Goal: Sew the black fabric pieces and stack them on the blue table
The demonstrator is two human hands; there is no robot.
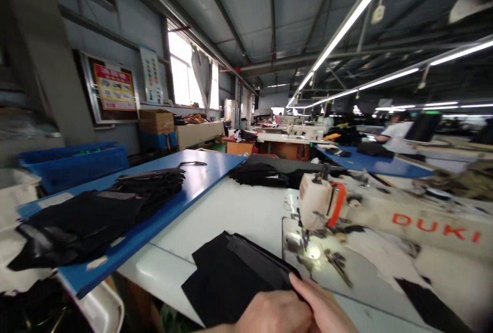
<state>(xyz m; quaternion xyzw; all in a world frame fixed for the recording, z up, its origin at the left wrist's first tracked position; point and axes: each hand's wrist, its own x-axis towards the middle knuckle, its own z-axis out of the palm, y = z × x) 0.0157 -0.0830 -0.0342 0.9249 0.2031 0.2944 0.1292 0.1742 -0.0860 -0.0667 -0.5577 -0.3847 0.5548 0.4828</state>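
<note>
A folded black fabric piece (pixel 227 276) extends over the front of the white sewing table (pixel 246 209), held at its near right end. My left hand (pixel 271 312) is curled closed over its near edge, fingers bent. Right beside it, my right hand (pixel 325 304) pinches the fabric's corner with the thumb on top; its other fingers are mostly hidden. The two hands touch. Just beyond them stands a sewing machine (pixel 318 202) with an orange guard and a lit needle area, and the fabric lies left of its needle plate.
To the left, a blue table (pixel 208 163) bears a stack of black fabric pieces (pixel 103 215). More black cloth (pixel 258 172) lies behind the machine. A blue bin (pixel 73 163) stands at the far left. Another person (pixel 398 135) is at a blue table in the right background.
</note>
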